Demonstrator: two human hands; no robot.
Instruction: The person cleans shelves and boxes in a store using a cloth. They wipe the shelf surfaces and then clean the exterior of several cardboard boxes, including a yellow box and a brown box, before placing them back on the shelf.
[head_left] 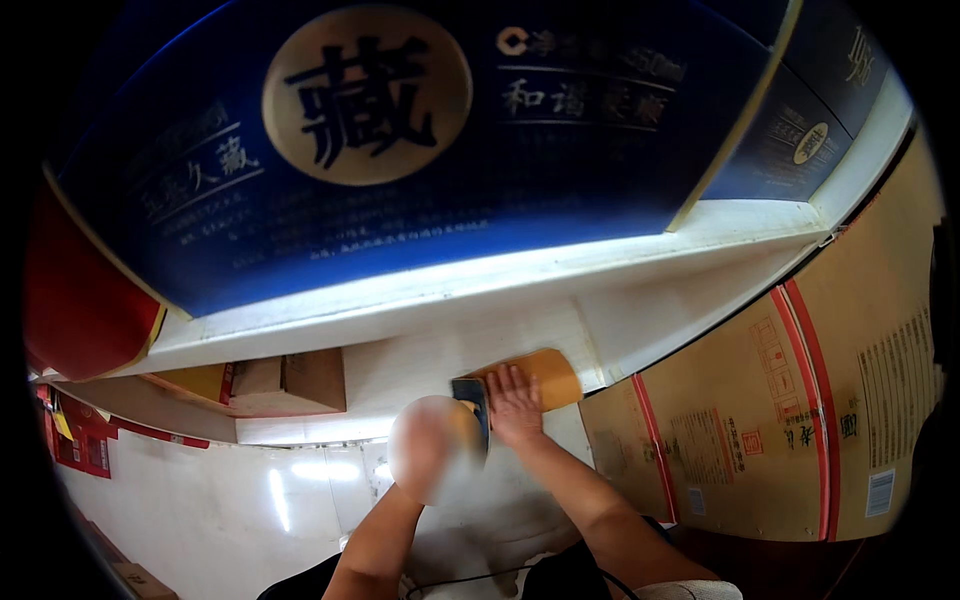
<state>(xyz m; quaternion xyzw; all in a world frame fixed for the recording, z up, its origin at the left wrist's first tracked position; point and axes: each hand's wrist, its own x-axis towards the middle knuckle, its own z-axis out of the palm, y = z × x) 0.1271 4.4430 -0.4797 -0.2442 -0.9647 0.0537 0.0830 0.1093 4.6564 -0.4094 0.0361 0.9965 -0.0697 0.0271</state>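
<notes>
On the lower white shelf, near its right corner, lies an orange-yellow box (pixel 553 378) with a dark blue end piece (pixel 470 390). My right hand (pixel 516 402) rests on this box, palm down with the fingers stretched out over it. Close to the dark end, my left hand (pixel 422 452) is under a round blur. Its fingers cannot be made out, nor can anything they may hold. Part of something yellow (pixel 463 422) shows beside it, too smeared to name.
Large dark blue boxes (pixel 400 215) fill the white shelf (pixel 400 312) above my hands. Tall brown cartons (pixel 745 420) with red stripes stand at the right. A smaller brown box (pixel 290 385) sits on the lower shelf at left. Below is a shiny pale floor (pixel 230 500).
</notes>
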